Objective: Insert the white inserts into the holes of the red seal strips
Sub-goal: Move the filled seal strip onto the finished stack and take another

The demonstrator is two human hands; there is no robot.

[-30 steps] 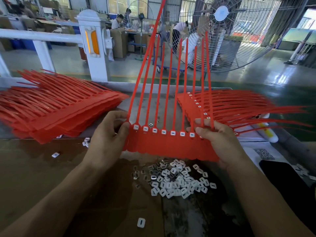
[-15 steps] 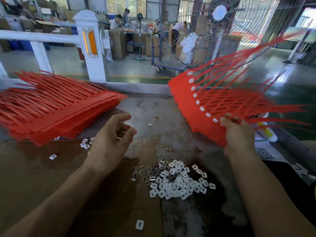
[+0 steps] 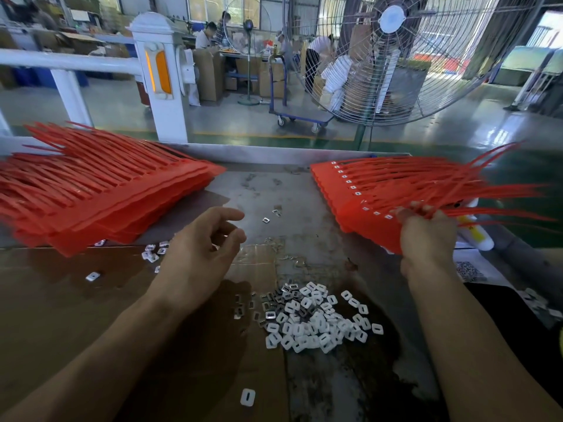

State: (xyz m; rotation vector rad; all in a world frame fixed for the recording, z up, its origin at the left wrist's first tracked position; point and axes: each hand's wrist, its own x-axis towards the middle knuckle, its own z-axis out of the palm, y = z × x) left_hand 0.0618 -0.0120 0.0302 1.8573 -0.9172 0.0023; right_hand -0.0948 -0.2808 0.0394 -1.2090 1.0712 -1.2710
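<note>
Left hand: my left hand (image 3: 201, 254) hovers over the middle of the worktable (image 3: 274, 190), fingers loosely curled, thumb and forefinger apart; I see nothing held in it.

Right hand: my right hand (image 3: 426, 236) grasps the near end of a filled seal strip sheet (image 3: 359, 205), fingers curled round the thin red tails; the tails are blurred where they fan out to the right.

Filled seal strip sheet: it lies on top of the right-hand stack (image 3: 341, 190), its red band pointing toward table centre. A row of white inserts (image 3: 350, 182) sits seated in its holes, running along the band from the far end to my fingers.

Left-hand stack: a thick pile of red seal strips (image 3: 100, 190) lies at the left of the table, tails pointing away to the far left; I cannot tell whether their holes are filled.

Loose inserts: a heap of white inserts (image 3: 316, 321) lies on the table between my forearms, nearer my right arm. One single insert (image 3: 247, 397) lies apart, closer to me; a few more (image 3: 152, 252) are scattered just beside the near edge of the left stack.

Cardboard: a brown sheet (image 3: 61, 300) covers the near left part of the table, under my left forearm.

Background: a large floor fan (image 3: 393, 56) stands beyond the table, right of a white post (image 3: 161, 77).
</note>
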